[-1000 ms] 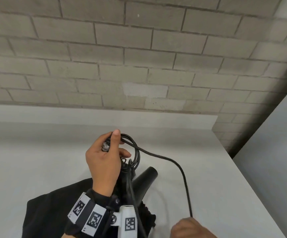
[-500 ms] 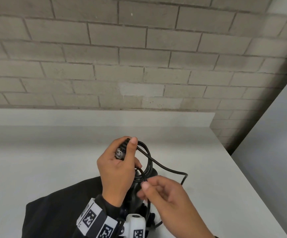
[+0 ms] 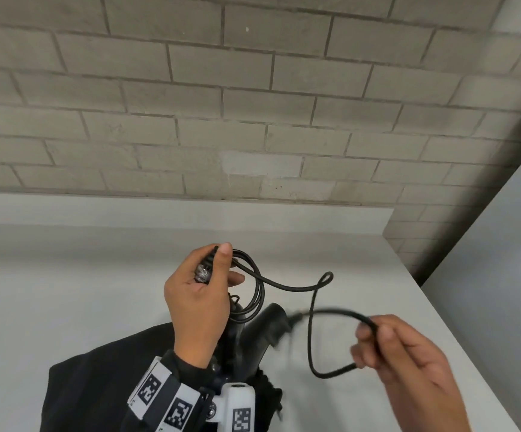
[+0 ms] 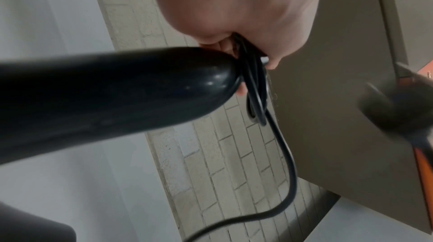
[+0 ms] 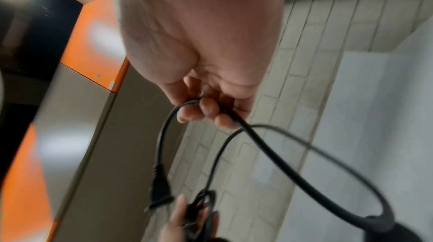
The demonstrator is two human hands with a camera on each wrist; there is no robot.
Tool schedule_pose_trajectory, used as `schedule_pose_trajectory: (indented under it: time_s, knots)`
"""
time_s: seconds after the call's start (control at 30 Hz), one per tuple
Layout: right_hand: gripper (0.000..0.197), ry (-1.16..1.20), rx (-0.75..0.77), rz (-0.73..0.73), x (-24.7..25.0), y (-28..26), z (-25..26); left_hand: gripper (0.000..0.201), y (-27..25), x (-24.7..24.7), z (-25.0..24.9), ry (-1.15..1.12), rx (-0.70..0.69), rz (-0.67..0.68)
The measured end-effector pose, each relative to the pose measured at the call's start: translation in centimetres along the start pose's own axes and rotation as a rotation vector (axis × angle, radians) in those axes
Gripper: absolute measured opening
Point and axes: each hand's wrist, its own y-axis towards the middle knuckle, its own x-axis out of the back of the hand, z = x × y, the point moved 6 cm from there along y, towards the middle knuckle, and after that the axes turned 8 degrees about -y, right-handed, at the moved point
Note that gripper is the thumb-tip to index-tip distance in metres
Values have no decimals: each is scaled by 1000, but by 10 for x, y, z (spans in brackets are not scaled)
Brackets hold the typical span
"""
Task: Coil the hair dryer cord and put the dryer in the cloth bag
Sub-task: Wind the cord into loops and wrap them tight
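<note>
1. The left hand point(image 3: 198, 302) is raised over a white table point(image 3: 66, 291), and several finished loops of the black cord point(image 3: 257, 294) are gripped in it, with the thumb pressed on top of the bundle.
2. The hair dryer point(image 3: 254, 333) is seen just below and beside that hand, above the black cloth bag point(image 3: 97, 388), which lies flat on the table near its front edge. Whether the dryer is held by the same hand or rests on the bag cannot be told from the head view; in the left wrist view its rounded black body point(image 4: 112, 95) is shown right against the curled fingers.
3. From the coil, the cord is led out to the right, kinked into a small loop, and bent down and round to the right hand point(image 3: 409, 369).
4. The cord is pinched by the right hand between thumb and curled fingers point(image 5: 206, 110), well to the right of the dryer.
5. The plug point(image 5: 160, 195) (black, two-pin as far as the blur allows) is left hanging past the right hand's grip, close to the left hand's fingers in the right wrist view.
6. A grey brick wall point(image 3: 253, 104) is seen behind the table.
</note>
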Motion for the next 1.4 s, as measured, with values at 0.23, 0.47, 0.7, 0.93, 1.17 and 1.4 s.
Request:
schedule_pose_trajectory:
  time_s: [0.23, 0.47, 0.7, 0.93, 1.17, 1.4]
  knots:
    - [65, -613, -85, -14, 39, -3, -53, 19, -3, -4, 0, -22, 26, 18]
    - [15, -915, 255, 27, 8, 6, -57, 21, -6, -8, -1, -27, 21, 33]
    - [50, -935, 467, 64, -60, 25, -8, 19, -9, -8, -3, 0, -16, 51]
    - [16, -821, 600, 194, -74, 45, 28, 12, -9, -8, -6, 29, -89, 110]
    - [11, -641, 646, 229, -77, 67, 85, 19, -18, -18, -15, 4, -210, 347]
    - [7, -480, 458, 275, -95, 82, 83, 33, -23, -22, -19, -31, -304, 487]
